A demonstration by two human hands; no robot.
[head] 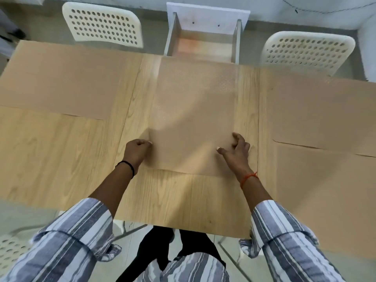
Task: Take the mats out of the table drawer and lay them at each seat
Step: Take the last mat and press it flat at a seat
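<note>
mats nearly all out, one in hand at the middle

we have a tan mat (193,119) lying flat across the middle of the table (61,155), its far edge reaching toward the open drawer (203,43). our left hand (137,150) pinches the mat's near left corner with curled fingers; our right hand (236,151) rests on the near right part with fingers spread and bent, pressing rather than gripping as far as we can tell.

around it, a mat (61,82) already lies at the far left in front of one white chair (103,23), another mat (317,106) at the far right in front of the second chair (305,51), and a further mat (329,190) sits at the near right edge — partly overlapped by the one above it.

the drawer looks empty from here, so we judge the taking-out done. what seems left is settling this middle mat at a seat — likely the near left, where bare wood shows — and shutting the drawer.
</note>
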